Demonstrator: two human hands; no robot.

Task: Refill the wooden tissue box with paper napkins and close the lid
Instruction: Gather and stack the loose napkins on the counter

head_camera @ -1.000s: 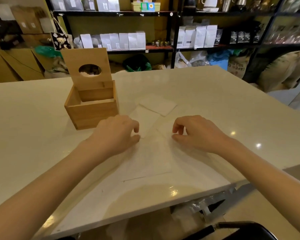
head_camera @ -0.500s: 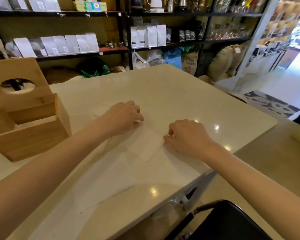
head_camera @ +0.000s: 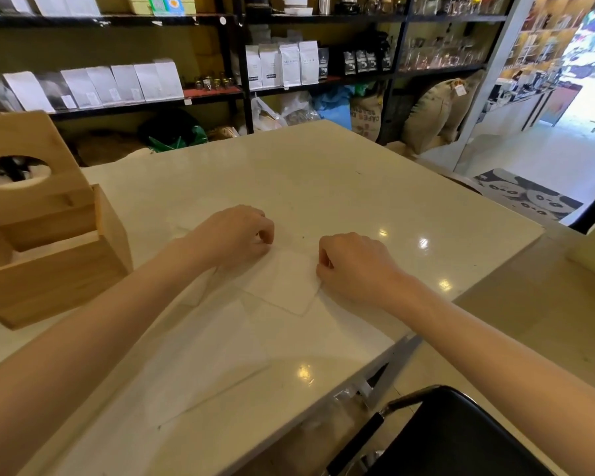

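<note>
The wooden tissue box (head_camera: 54, 273) stands at the left of the table, its lid (head_camera: 28, 173) with a round hole raised upright behind it. White paper napkins lie flat on the tabletop; one folded napkin (head_camera: 282, 286) sits between my hands. My left hand (head_camera: 236, 235) pinches the napkin's left edge with curled fingers. My right hand (head_camera: 354, 266) pinches its right edge. A larger napkin sheet (head_camera: 203, 359) lies closer to me. I cannot see the bottom of the box.
The cream table (head_camera: 358, 187) ends in an edge at the right and near side. A black chair (head_camera: 454, 434) stands below the near right corner. Dark shelves (head_camera: 220, 94) with white bags line the wall behind. Burlap sacks (head_camera: 437, 111) sit on the floor.
My view has swung right, so the box has slid to the left edge. Both hands shifted onto the small folded napkin and drew closer around it.
</note>
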